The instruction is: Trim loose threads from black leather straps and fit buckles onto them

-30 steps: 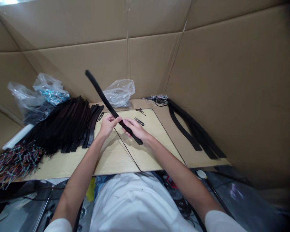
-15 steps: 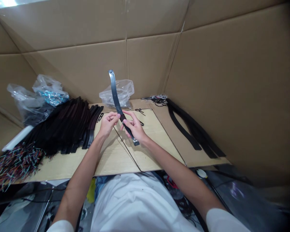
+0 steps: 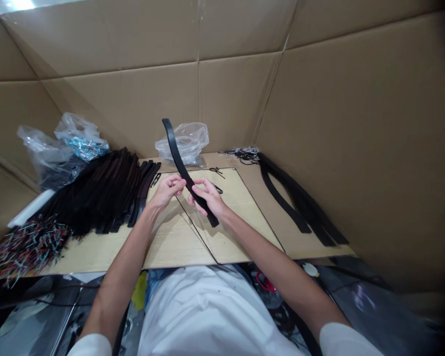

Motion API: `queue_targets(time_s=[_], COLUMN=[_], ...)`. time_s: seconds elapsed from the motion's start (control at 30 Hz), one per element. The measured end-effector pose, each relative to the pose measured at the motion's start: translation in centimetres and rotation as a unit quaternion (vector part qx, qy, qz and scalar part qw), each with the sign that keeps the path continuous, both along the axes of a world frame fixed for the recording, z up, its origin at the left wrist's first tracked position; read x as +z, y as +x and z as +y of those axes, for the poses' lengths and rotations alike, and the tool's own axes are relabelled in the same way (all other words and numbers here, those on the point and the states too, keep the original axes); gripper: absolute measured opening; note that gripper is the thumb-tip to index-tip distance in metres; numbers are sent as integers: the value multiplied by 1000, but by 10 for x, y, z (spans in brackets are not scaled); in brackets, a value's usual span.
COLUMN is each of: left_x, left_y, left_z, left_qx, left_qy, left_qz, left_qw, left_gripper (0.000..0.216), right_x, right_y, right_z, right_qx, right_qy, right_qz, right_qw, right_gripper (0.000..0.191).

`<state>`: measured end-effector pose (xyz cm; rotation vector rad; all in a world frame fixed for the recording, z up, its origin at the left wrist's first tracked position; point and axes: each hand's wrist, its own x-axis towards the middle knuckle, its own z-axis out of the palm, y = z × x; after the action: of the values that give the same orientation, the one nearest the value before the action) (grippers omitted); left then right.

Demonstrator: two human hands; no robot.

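A long, curved black strip (image 3: 175, 151) with a small hole near its top end is held up at a slant above the table. My right hand (image 3: 208, 196) is closed around its lower half, thumb on the near face. The strip's lower end sticks out below that hand. My left hand (image 3: 169, 190) is in a pinch at the strip's left edge, close to the right fingertips; what lies between its fingers is too small to make out. A thin dark cord or line (image 3: 196, 231) runs from beneath the left hand to the table's front edge.
Many dark strips (image 3: 96, 190) lie piled at left, with colourful wire ends (image 3: 25, 247) in front. Plastic bags (image 3: 185, 141) stand along the back. Longer black strips (image 3: 285, 198) lie at right, near tangled cords (image 3: 246, 154). Cardboard walls (image 3: 133, 89) enclose the table (image 3: 170, 252).
The strip has been turned over: its shiny grey face showed before, and its matte black face shows now. Both hands stay at the strip's middle.
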<state>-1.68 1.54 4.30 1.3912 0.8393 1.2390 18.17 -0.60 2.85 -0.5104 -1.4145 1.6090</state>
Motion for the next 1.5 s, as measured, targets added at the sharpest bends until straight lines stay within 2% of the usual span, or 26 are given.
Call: queue_targets(time_s=[0.1, 0.17, 0.3, 0.4, 0.5, 0.63, 0.7, 0.8, 0.9, 1.0, 1.07, 1.13, 1.33, 1.4, 1.5], left_x=[-1, -1, 0, 0, 0, 2, 3, 3, 2, 1, 1, 2, 7, 6, 4], left_y=[2, 3, 3, 4, 2, -2, -3, -1, 1, 3, 2, 0, -1, 1, 5], left_z=[0, 0, 1, 1, 0, -2, -3, -2, 0, 1, 0, -2, -7, -6, -4], left_qx=[-24, -8, 104, 128, 95, -1, -23, 15, 94, 144, 137, 106, -34, -36, 18], left_qy=[-15, -2, 40, 57, 60, 31, 33, 56, 84, 106, 109, 104, 57, 58, 66], left_qz=[-16, -7, 18, 34, 28, -2, -12, -40, -35, 17, 41, 50, 42, 28, 2], left_qw=[999, 1000, 994, 989, 993, 1000, 999, 997, 991, 984, 984, 988, 997, 997, 998], left_gripper=[69, 69, 63, 61, 57, 57, 60, 62, 58, 57, 55, 52, 56, 57, 54], right_x=[1, 2, 6, 7, 8, 12, 12, 8, 2, 0, 0, 0, -1, -2, -5], right_y=[5, 6, 7, 8, 8, 8, 8, 7, 6, 7, 8, 9, 7, 5, 2], right_z=[2, 2, -1, -1, -2, -7, -7, -4, 0, 2, 1, -1, -2, -1, 3], right_qx=[63, 73, -13, -82, -91, -9, 25, 35, -45, -127, -159, -165, -65, -51, -91], right_qy=[-8, 5, 115, 179, 133, 65, 42, 41, 109, 176, 200, 200, 50, 31, 62], right_qz=[-21, -37, -111, -134, -82, -31, -16, -28, -94, -165, -186, -185, -74, -64, -84], right_qw=[998, 997, 987, 971, 984, 997, 999, 998, 989, 962, 949, 948, 994, 996, 990], right_gripper=[51, 50, 37, 30, 46, 59, 64, 61, 47, 45, 45, 44, 49, 53, 52])
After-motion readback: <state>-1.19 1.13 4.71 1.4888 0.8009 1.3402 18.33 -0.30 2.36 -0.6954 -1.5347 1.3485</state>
